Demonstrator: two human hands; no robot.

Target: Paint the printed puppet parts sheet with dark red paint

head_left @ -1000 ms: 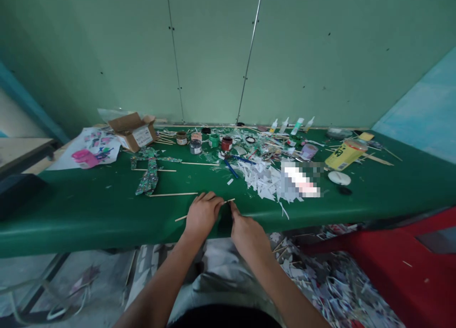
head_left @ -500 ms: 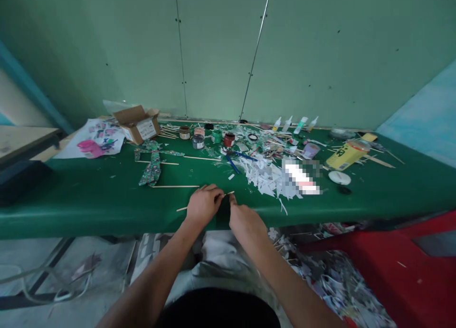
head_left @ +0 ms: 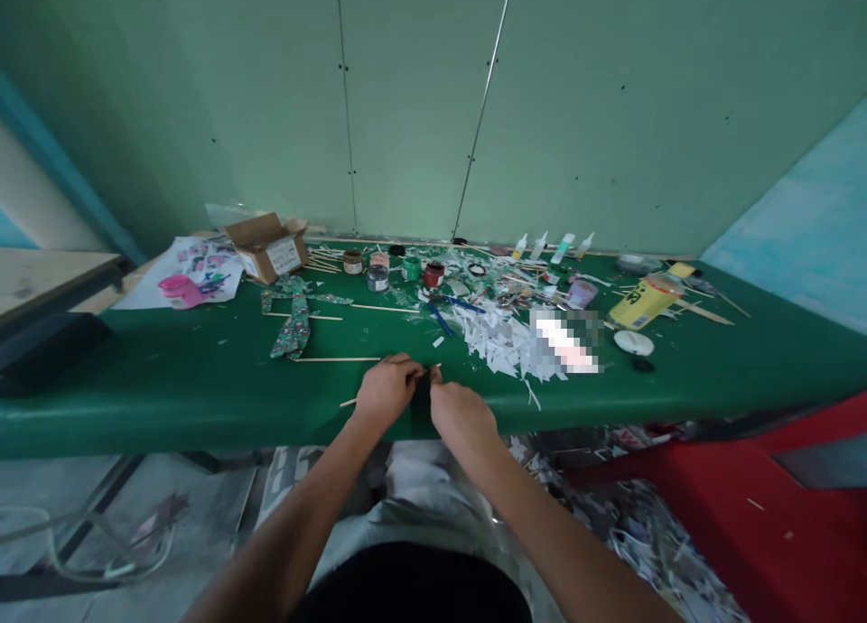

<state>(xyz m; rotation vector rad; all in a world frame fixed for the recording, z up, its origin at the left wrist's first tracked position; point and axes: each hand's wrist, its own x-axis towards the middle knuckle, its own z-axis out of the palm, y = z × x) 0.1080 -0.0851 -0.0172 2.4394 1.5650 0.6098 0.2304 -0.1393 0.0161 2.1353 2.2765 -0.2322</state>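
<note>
A thin wooden stick (head_left: 348, 403) lies low across the near part of the green table. My left hand (head_left: 387, 390) is closed on it, and one end pokes out to the left of the wrist. Close by on the right, my right hand (head_left: 464, 415) has its fingers curled, with the index finger and thumb at the stick's other end, whose tip barely shows. Left of my hands is a glittery green patterned piece (head_left: 293, 325) with several sticks reaching right from it. One of these, a long stick (head_left: 339, 360), runs to just behind my left hand.
White paper scraps (head_left: 498, 339) are heaped right of my hands, beside blue-handled scissors (head_left: 440, 318). Paint jars (head_left: 434, 274), glue bottles (head_left: 540, 246), a cardboard box (head_left: 271, 248) and a yellow bottle (head_left: 643, 303) stand farther back. The table's front edge (head_left: 203, 438) is near.
My right hand has shifted slightly left, nearer the left hand, and less of the stick's right end shows. The whole view has tilted a little.
</note>
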